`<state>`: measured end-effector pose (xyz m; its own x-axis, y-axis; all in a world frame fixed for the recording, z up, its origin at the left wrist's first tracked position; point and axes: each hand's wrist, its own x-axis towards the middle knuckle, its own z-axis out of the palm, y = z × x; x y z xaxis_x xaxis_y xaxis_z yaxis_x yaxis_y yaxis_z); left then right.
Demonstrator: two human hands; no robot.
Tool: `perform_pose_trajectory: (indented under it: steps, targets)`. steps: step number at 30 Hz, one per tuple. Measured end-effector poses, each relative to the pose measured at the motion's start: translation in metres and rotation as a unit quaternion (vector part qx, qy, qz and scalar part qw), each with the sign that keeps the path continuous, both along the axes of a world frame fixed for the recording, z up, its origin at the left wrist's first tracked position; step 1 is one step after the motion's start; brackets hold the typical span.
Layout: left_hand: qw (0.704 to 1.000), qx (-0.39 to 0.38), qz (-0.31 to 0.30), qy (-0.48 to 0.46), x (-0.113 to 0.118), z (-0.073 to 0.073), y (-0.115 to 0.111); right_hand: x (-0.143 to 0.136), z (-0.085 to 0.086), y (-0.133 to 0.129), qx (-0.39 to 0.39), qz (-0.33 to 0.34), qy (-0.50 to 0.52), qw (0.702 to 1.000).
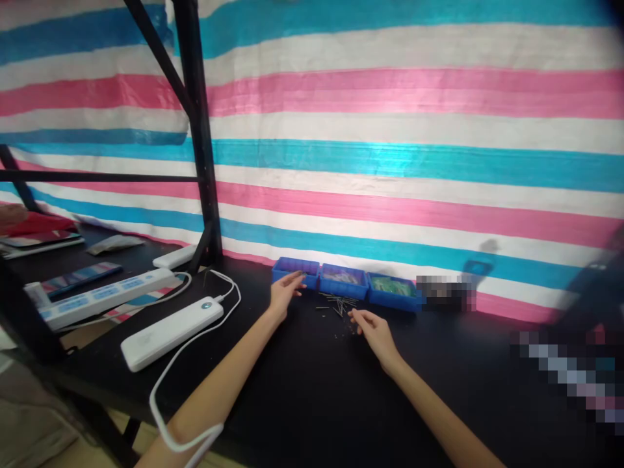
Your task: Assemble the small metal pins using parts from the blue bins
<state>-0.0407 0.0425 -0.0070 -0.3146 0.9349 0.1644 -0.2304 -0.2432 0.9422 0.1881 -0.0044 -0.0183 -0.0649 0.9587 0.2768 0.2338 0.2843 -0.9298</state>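
Observation:
My left hand (pixel 285 294) is at the front rim of the left blue bin (pixel 280 268), its fingers drawn together over the opening. Anything between those fingertips is too small to make out. My right hand (pixel 374 330) hovers low by a loose pile of thin, nail-like metal pieces (pixel 341 301), with thumb and fingers pinched; what they hold, if anything, cannot be told. A few tiny bits lie beside its fingertips. The middle blue bin (pixel 344 287) holds pale small items, perhaps in clear bags. Green packets (pixel 390 285) fill the right blue bin (pixel 394 301).
A white power bank-like block (pixel 170 333) lies left on the black table (pixel 312 403), its white cable (pixel 158 390) looping across my left forearm. Behind it are a white power strip (pixel 107 299) and a black metal post (pixel 197 130). Striped sheeting (pixel 390 156) hangs behind.

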Motion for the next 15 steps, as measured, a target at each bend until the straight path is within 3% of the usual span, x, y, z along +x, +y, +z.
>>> perform_pose_trajectory:
  steps: [10, 15]
  targets:
    - [0.994, 0.018, -0.091, -0.055, -0.009, 0.01, 0.001, 0.0, -0.006, 0.004, 0.001, 0.01, -0.013, 1.0]
    - [0.994, 0.013, -0.112, -0.004, -0.011, 0.015, -0.006, 0.0, -0.011, 0.005, 0.042, 0.002, -0.034, 0.999]
